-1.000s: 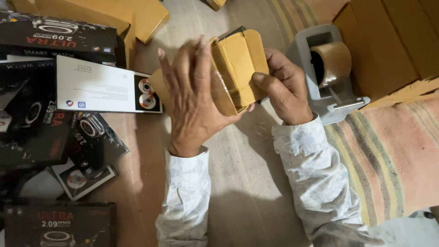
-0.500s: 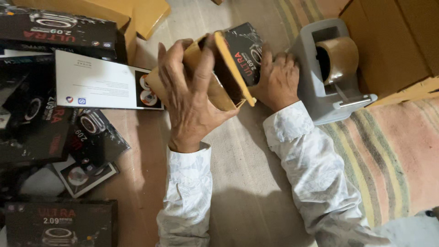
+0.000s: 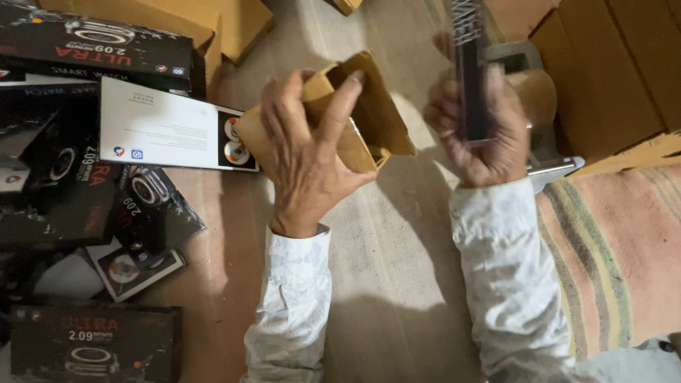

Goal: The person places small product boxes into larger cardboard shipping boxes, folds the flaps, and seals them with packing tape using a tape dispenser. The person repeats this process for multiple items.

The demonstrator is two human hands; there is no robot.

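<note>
Half a second ago the black product box sat against the cardboard carton, both hands close together; now the right hand (image 3: 481, 135) has drawn it clear and holds it upright, well apart from the carton, with a stretch of bare floor (image 3: 397, 234) between them. That slim black box (image 3: 471, 71) is clamped between thumb and curled fingers, its narrow edge turned toward the camera and its top cut off by the upper edge of the view. It is smeared by motion, so its printing cannot be made out.

Left hand (image 3: 306, 152) has turned the small brown carton (image 3: 358, 117) so that its open mouth faces right; the fingers are spread and wrapped over the carton's top and near wall, gripping it. How deep the carton goes is lost in shadow.

Behind the right hand stands a grey tape dispenser (image 3: 540, 152), mostly hidden by hand and box. A heap of black product boxes (image 3: 85, 213) lies along the floor's left side, a white-backed one (image 3: 159, 128) just beside the carton. A striped mat (image 3: 610, 234) covers the floor on the right.
</note>
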